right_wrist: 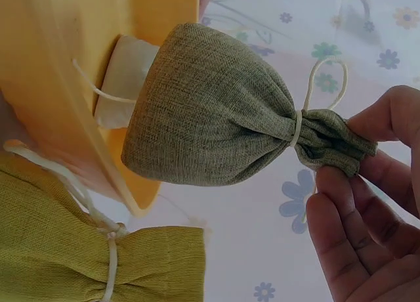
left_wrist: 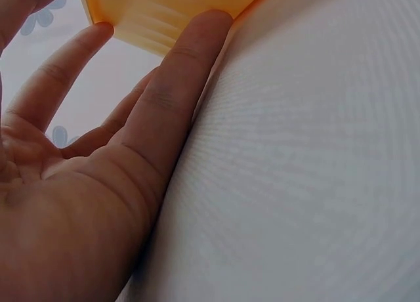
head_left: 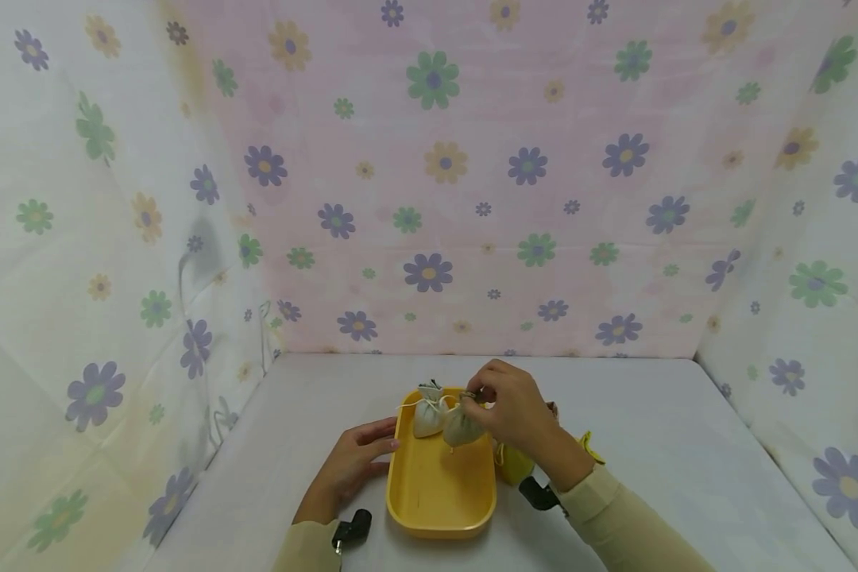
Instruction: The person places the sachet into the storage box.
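Note:
My right hand (head_left: 518,409) pinches the gathered neck of a grey-green drawstring pouch (right_wrist: 210,111) between thumb and fingertips. The pouch hangs over the far part of a yellow tray (head_left: 439,488), its cord looped near the neck. Inside the tray, at its far end, rests a white drawstring pouch (head_left: 427,418), partly hidden behind the green one in the right wrist view. My left hand (head_left: 357,459) is at the tray's left side, its extended fingertips (left_wrist: 213,26) touching the outer wall.
Right of the tray lies a yellow-green drawstring pouch (right_wrist: 98,256), partly under my right forearm in the head view. A brown bit of cloth (head_left: 553,410) peeks out behind that wrist. Flower-print cloth walls (head_left: 429,199) enclose the white table (head_left: 636,453) at the back and sides.

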Motion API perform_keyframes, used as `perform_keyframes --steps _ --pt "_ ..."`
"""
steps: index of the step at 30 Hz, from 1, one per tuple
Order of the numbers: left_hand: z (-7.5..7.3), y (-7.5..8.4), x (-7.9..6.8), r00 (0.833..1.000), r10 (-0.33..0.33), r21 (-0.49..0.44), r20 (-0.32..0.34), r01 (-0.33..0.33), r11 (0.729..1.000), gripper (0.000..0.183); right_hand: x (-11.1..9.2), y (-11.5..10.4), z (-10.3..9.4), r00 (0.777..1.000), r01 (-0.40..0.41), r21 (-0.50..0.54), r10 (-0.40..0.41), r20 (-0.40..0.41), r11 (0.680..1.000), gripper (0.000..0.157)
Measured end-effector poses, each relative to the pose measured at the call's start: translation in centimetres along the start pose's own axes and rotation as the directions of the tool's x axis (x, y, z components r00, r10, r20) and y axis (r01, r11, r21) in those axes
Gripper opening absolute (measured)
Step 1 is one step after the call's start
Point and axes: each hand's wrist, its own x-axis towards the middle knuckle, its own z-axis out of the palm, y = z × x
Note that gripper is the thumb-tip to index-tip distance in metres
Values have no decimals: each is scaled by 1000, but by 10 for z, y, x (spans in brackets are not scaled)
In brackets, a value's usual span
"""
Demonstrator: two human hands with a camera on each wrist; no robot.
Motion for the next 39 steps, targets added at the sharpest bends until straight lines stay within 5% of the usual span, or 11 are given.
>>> perform_keyframes --steps 39 --pt "1 -2 1 1000 -5 23 -23 6 1000 59 5 34 37 965 -210 -24 212 158 977 7"
